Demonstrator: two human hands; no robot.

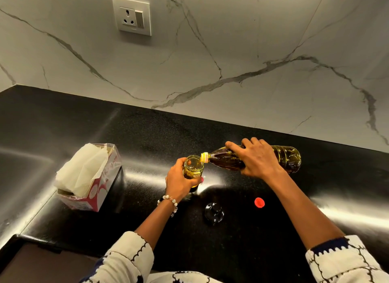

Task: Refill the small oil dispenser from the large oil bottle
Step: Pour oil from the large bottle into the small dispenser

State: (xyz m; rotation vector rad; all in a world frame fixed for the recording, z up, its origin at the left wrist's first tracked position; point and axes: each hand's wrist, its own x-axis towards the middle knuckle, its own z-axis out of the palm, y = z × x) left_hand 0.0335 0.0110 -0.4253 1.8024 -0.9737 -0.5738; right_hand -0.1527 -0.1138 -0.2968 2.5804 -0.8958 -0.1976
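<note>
Nearest, a dark glass stopper (213, 213) and a small red cap (259, 202) lie on the black tabletop (147, 139). The left hand (181, 178) has its grip clamped round the small clear glass oil dispenser (193, 167); the right hand (257, 157) grips the large clear plastic oil bottle (288, 159), tipped nearly flat, its yellow neck (205, 157) at the dispenser's rim. Pouring is underway; next, level the bottle before overflow.

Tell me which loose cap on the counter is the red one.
The small red plastic cap, lying nearer the person's right arm. The other, a dark rounded glass-like lid, sits left of it and nearer the camera.
</note>
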